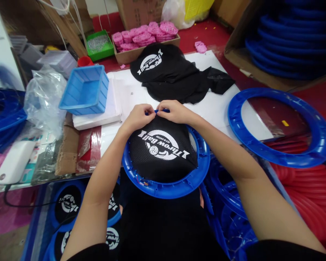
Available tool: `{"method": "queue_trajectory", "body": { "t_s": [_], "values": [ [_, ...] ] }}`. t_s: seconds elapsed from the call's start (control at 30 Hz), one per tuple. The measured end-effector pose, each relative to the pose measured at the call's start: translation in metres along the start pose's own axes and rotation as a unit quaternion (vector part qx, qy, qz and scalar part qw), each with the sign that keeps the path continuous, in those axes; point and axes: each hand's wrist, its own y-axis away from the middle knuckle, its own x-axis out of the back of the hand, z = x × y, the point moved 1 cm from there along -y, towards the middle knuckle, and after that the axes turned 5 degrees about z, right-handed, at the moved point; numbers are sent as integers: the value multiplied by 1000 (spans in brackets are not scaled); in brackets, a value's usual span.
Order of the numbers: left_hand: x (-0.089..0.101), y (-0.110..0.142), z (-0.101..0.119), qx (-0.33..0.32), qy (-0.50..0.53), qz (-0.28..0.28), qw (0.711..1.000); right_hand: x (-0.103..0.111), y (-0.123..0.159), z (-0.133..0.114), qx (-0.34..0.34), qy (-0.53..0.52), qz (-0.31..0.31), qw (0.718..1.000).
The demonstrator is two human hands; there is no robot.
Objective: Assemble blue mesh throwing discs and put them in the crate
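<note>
A blue plastic ring [191, 185] rests tilted against my body at the table's front edge. Black mesh fabric [137, 156] with white "Throw Ball" lettering spans most of its opening, with a gap at the upper right. At the ring's far edge, my left hand [141, 115] pinches the fabric's rim. Close beside it, almost touching, my right hand [175, 111] pinches the same rim; the fingertips partly hide the spot. Beyond my hands lies a pile of more black mesh fabric [176, 78]. Small wires show at the ring's near left side.
To the right lies another blue ring [235, 112], above stacked red rings [306, 188]. At the left stand a blue bin [84, 90] and a clear plastic bag [43, 98]. A green tray [99, 45] and a carton of pink pieces [149, 36] sit at the back.
</note>
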Motion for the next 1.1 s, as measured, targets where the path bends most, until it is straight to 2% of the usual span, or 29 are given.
{"method": "queue_trajectory", "body": {
  "t_s": [0.23,0.47,0.63,0.7,0.77,0.83,0.9,1.0,1.1],
  "values": [
    [1,-6,0,17,-18,-1,1000,1,-6,-3,-53,1,-5,999],
    [3,-5,1,26,-37,-1,999,1,-8,-3,-47,-12,-5,999],
    [12,-5,-3,29,-2,-39,999,14,-3,-4,-47,-53,-19,997],
    [19,-3,-5,14,-5,-56,998,28,1,-6,-30,-64,-43,997],
    [25,0,-6,7,-24,-63,998,42,8,-6,-9,-56,-104,993],
    [30,3,-8,18,-60,-53,997,54,16,-2,-2,-32,-179,983],
    [32,7,-8,31,-108,-22,993,59,22,3,-10,-4,-218,976],
    [33,11,-8,30,-156,14,987,58,26,8,-30,45,-205,977],
    [40,16,-9,40,-164,4,986,54,25,4,-50,87,-178,979]
  ]
}}
